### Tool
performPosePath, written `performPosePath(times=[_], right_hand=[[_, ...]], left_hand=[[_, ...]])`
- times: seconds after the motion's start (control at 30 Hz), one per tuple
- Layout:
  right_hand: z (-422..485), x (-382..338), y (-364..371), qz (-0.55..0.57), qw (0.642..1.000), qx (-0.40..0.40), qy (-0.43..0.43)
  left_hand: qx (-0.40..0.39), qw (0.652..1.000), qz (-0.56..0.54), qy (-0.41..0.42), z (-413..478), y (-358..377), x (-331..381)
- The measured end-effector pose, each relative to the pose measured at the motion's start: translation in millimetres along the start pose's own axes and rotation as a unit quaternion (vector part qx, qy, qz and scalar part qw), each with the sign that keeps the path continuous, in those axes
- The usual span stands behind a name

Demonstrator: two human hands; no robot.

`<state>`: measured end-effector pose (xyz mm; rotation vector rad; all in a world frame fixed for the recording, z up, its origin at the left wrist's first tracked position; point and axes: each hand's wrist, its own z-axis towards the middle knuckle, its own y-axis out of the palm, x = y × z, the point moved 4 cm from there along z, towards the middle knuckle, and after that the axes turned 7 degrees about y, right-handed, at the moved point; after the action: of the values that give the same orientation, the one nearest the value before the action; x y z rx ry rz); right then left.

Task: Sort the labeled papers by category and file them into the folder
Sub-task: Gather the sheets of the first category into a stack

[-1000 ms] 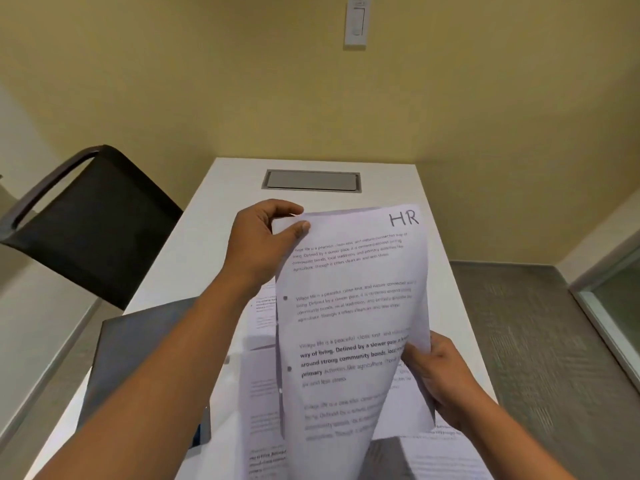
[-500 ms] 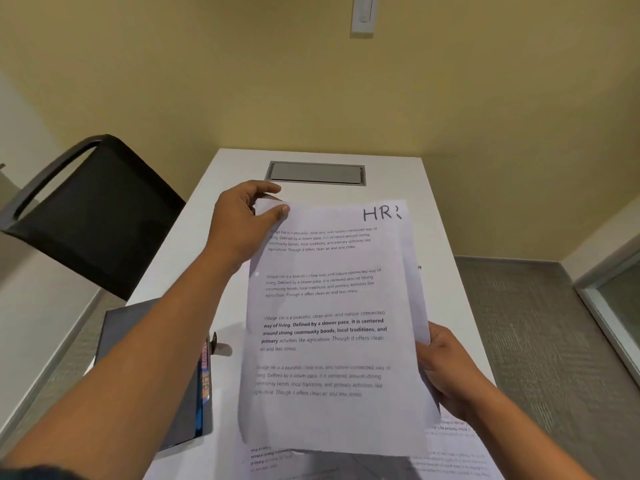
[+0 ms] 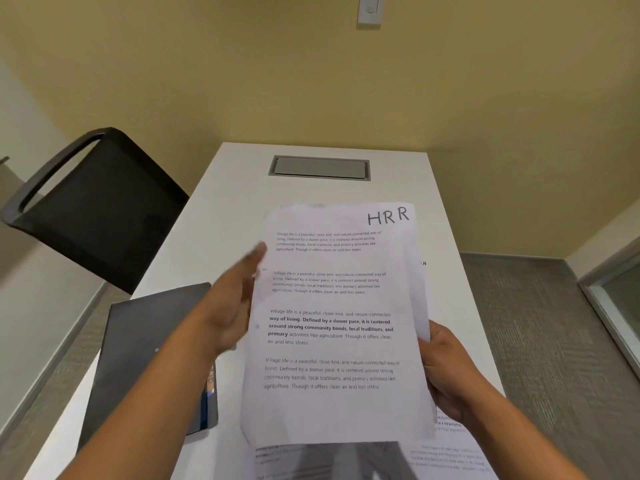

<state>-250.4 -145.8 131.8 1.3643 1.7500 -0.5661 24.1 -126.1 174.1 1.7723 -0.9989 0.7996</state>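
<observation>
A small stack of printed sheets marked "HR" (image 3: 337,323) is held up above the table, the sheets slightly offset so the label reads doubled. My right hand (image 3: 446,372) grips the stack at its lower right edge. My left hand (image 3: 235,303) is blurred, fingers straight, alongside the stack's left edge and holding nothing. A dark grey folder (image 3: 149,358) lies shut on the table at the left, with coloured tabs showing at its right edge. More printed papers (image 3: 446,459) lie on the table under the stack, mostly hidden.
The white table (image 3: 235,202) runs away from me to a yellow wall, with a grey cable hatch (image 3: 319,167) at its far end. A black chair (image 3: 93,206) stands at the table's left side. Grey carpet lies to the right.
My left hand has let go of the stack's top left corner and slid down along its left edge. The sheets have settled flatter and more aligned in my right hand.
</observation>
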Motion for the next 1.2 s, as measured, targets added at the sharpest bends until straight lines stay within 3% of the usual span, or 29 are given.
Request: performPosePath(times=[0.1, 0.17, 0.23, 0.33, 0.6, 1.03, 1.2], right_hand=[[6, 9, -5, -0.017, 0.998, 0.059, 0.030], [6, 6, -5, -0.014, 0.997, 0.075, -0.004], [5, -3, -1, -0.059, 0.993, 0.058, -0.087], [5, -8, 0, -0.126, 0.979, 0.076, -0.139], [8, 7, 4, -0.144, 0.977, 0.082, -0.136], [11, 32, 1, -0.159, 0.974, 0.108, -0.116], [2, 31, -5, -0.141, 0.971, 0.120, -0.154]], left_hand=[[0.010, 0.996, 0.084, 0.024, -20, 2, -30], [0.046, 0.987, 0.141, 0.067, -24, 3, -41], [0.075, 0.984, 0.137, 0.085, -25, 3, -48], [0.112, 0.982, 0.121, 0.090, -28, -1, -59], [0.182, 0.968, 0.134, 0.113, -33, -8, -80], [0.146, 0.966, 0.185, 0.111, -29, 3, -123], [0.133, 0.961, 0.178, 0.164, -34, -2, -120]])
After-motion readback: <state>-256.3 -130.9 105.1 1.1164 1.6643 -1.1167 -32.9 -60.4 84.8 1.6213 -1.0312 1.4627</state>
